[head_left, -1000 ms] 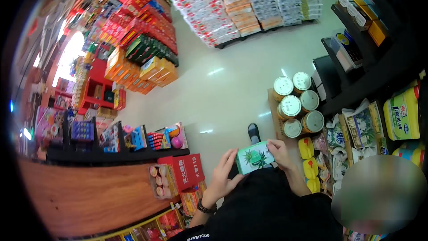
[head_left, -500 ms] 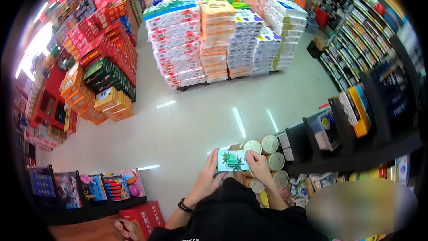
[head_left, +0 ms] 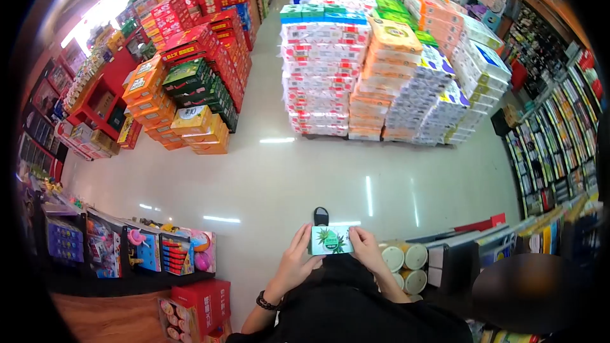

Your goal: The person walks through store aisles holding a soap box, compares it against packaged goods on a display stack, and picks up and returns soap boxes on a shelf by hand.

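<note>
A small mint-green box [head_left: 331,241] printed with green aloe leaves is held level in front of my body, in the lower middle of the view. My left hand [head_left: 295,260] grips its left end, thumb at the lower edge. At the opposite end, my right hand [head_left: 367,246] has its fingers closed around the side. The printed face points up at the camera. A dark beaded bracelet [head_left: 267,301] circles my left wrist. Just beyond the box, one dark sandal [head_left: 321,216] shows on the floor.
Wrapped paper packs [head_left: 324,76] stand in tall stacks ahead. Orange cartons [head_left: 149,98] are piled at the left. Lidded tubs [head_left: 415,256] stand close by my right arm. A toy shelf [head_left: 159,251] and a red carton [head_left: 206,305] are at lower left.
The view has turned to the left, so the stacks and shelves appear farther right. One sandal now shows past the box. Both hands keep the same hold on the box.
</note>
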### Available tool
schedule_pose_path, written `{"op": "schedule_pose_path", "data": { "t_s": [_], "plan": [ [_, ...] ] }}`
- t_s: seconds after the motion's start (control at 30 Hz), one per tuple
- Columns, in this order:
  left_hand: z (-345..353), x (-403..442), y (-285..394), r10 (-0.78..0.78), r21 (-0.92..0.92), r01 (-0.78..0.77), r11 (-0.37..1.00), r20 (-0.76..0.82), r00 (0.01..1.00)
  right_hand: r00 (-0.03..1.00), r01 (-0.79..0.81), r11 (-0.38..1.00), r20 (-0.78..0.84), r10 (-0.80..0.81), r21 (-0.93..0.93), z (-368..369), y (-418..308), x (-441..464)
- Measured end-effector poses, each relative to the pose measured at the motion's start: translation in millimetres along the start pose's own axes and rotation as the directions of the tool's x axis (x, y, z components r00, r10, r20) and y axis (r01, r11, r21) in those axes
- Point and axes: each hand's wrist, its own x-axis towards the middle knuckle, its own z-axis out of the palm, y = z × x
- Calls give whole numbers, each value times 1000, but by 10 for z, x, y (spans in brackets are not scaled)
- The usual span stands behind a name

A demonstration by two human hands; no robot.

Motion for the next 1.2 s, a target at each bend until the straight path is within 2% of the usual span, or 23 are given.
{"op": "schedule_pose_path", "data": {
  "t_s": [0.07, 0.1, 0.2, 0.3, 0.43, 0.53, 0.63, 0.73, 0.8, 0.83, 0.93, 1.07, 1.2],
  "plan": [
    [-129, 273, -135, -40, 23, 40, 999, -30, 999, 999, 31, 992, 14, -30, -121, 75, -117, 387],
    [-191, 440, -202, -65, 30, 66, 997, -41, 997, 994, 109, 982, 13, -109, -153, 129, -163, 597],
    [-387, 1008, -330, -80, 93, 86, 992, -74, 994, 980, 185, 982, 77, -181, -44, 222, -306, 1276],
    [-641, 1611, -400, -131, 121, 141, 983, -82, 988, 975, 204, 977, 103, -196, -66, 272, -693, 1862],
    [-964, 2416, -387, -90, 246, 102, 964, -60, 994, 978, 199, 979, 62, -201, 49, 369, -981, 2587],
    [-1123, 2905, -430, -23, 243, 33, 970, -44, 999, 986, 166, 940, -47, -159, 297, 478, -1339, 2867],
    [-1200, 3342, -567, 23, 193, -19, 981, -17, 1000, 978, 208, 952, -27, -207, 227, 386, -1392, 3150],
    [-1202, 3716, -741, -8, 170, -4, 985, 68, 998, 991, 133, 979, -53, -126, 155, 205, -1442, 3327],
    [-1159, 3975, -845, 18, 208, -38, 977, 100, 995, 989, 107, 972, -125, -82, 211, 125, -1441, 3463],
    [-1127, 4103, -930, 9, 158, -32, 987, 139, 990, 985, 101, 966, -159, -64, 238, 90, -1449, 3564],
    [-1046, 4455, -1204, 4, 115, -26, 993, 187, 982, 980, 17, 979, -199, 25, 205, -24, -1481, 3912],
    [-1141, 5115, -1530, 64, 94, -82, 992, 175, 982, 961, 64, 994, -276, -36, 92, -24, -1694, 4578],
    [-1251, 5883, -1696, 176, 48, -182, 982, 112, 978, 944, 100, 995, -315, -95, 1, -59, -2316, 5170]
  ]
}}
